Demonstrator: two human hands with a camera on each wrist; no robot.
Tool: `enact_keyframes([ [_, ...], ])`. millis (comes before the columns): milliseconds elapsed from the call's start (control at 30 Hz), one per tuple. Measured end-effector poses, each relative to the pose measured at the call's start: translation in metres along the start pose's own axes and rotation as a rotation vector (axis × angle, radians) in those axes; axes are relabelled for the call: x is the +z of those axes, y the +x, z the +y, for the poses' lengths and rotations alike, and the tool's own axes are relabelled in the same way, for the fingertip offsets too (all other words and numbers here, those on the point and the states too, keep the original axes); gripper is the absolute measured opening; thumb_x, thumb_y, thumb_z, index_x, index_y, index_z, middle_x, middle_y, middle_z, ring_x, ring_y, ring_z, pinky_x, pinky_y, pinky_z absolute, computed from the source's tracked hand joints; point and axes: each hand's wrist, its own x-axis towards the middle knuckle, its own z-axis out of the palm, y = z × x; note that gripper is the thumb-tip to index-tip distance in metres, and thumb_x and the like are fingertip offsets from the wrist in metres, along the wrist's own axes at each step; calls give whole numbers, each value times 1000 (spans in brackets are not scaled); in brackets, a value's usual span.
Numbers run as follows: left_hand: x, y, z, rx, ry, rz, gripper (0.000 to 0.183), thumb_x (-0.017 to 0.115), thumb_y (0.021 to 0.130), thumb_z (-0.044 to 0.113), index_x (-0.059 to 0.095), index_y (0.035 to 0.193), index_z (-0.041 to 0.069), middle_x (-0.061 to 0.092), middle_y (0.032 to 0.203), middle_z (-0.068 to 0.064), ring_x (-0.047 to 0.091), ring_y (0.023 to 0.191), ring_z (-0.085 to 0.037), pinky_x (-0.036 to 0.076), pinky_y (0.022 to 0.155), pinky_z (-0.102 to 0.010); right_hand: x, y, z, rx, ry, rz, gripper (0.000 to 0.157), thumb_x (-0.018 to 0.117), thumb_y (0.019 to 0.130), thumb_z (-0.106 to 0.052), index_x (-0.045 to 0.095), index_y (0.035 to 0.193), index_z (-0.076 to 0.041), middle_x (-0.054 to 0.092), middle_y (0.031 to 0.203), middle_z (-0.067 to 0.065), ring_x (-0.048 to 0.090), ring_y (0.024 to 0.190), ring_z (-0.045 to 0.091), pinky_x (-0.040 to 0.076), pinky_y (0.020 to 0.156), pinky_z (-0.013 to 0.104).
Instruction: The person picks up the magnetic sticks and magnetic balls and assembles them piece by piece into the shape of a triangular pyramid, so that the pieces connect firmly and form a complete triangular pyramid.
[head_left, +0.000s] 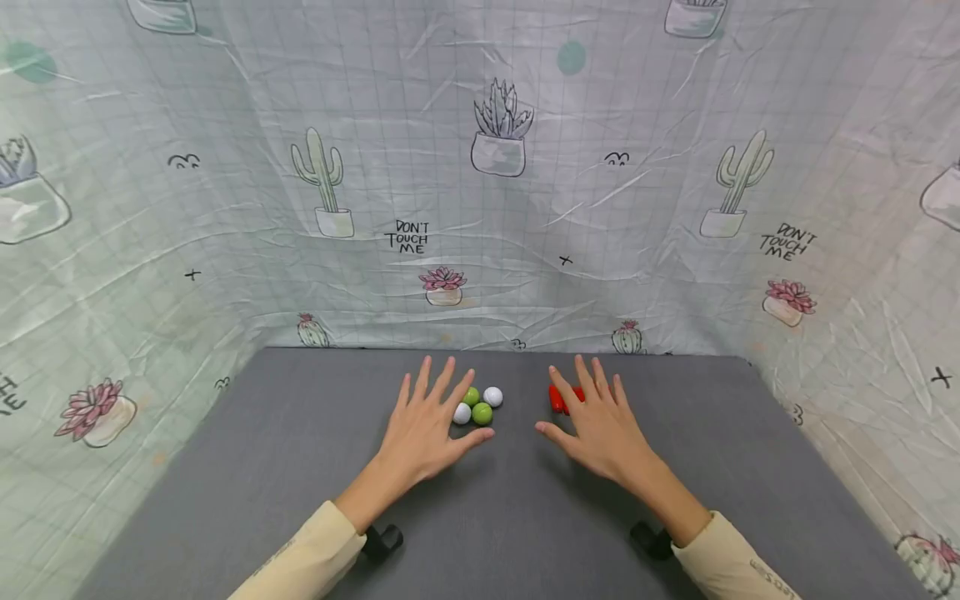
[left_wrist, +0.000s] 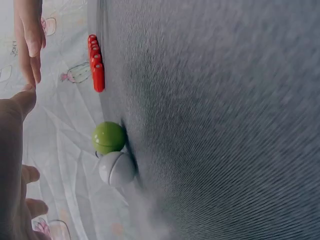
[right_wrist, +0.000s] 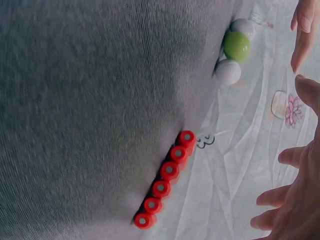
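Both hands hover above the grey table with fingers spread and palms down, holding nothing. The left hand (head_left: 429,429) is nearest to a small cluster of glossy balls: two green balls (head_left: 482,414) and two white balls (head_left: 492,397), just right of its fingers. In the left wrist view a green ball (left_wrist: 108,137) and a white ball (left_wrist: 117,169) lie on the tabletop. The right hand (head_left: 602,429) is over a row of several short red cylinders (head_left: 556,398), partly hidden by its fingers. In the right wrist view these cylinders (right_wrist: 169,170) lie side by side, pale centres on their ends.
The grey tabletop (head_left: 495,517) reaches back to a hanging fabric sheet (head_left: 495,275) printed with potted cacti, which also rises on the left and right sides. Each wrist wears a black strap with a small device (head_left: 382,542) beneath the cream sleeve (head_left: 307,554).
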Motion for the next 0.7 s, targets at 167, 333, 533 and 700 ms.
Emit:
enact_keyframes([
  [167, 2, 10, -4, -6, -2, -3, 95, 37, 90, 89, 22, 165, 33, 16, 174, -5, 3, 162, -37, 16, 126, -65, -2, 5, 7, 7, -5, 7, 90, 53, 94, -74, 29, 164, -23, 22, 170, 23, 13, 158, 50, 14, 122, 73],
  [333, 4, 20, -8, -5, -5, -4, 91, 43, 93, 83, 22, 165, 32, 17, 174, -5, 7, 162, -38, 19, 126, -63, -1, 11, 17, 10, -27, 14, 87, 53, 96, -70, 29, 164, -22, 23, 170, 23, 14, 157, 51, 15, 122, 74],
  [533, 9, 30, -15, 8, -2, 9, 86, 42, 96, 79, 24, 165, 31, 22, 173, -8, 12, 161, -39, 25, 125, -62, -2, 15, 30, 23, -36, 10, 84, 53, 98, -67, 31, 164, -20, 25, 168, 26, 15, 156, 53, 15, 120, 75],
  [700, 13, 38, -21, 16, -7, 4, 82, 43, 98, 75, 26, 165, 30, 24, 172, -10, 17, 160, -41, 27, 124, -63, 1, 19, 43, 42, -10, -14, 83, 54, 99, -64, 31, 164, -18, 23, 168, 27, 14, 156, 53, 14, 121, 75],
])
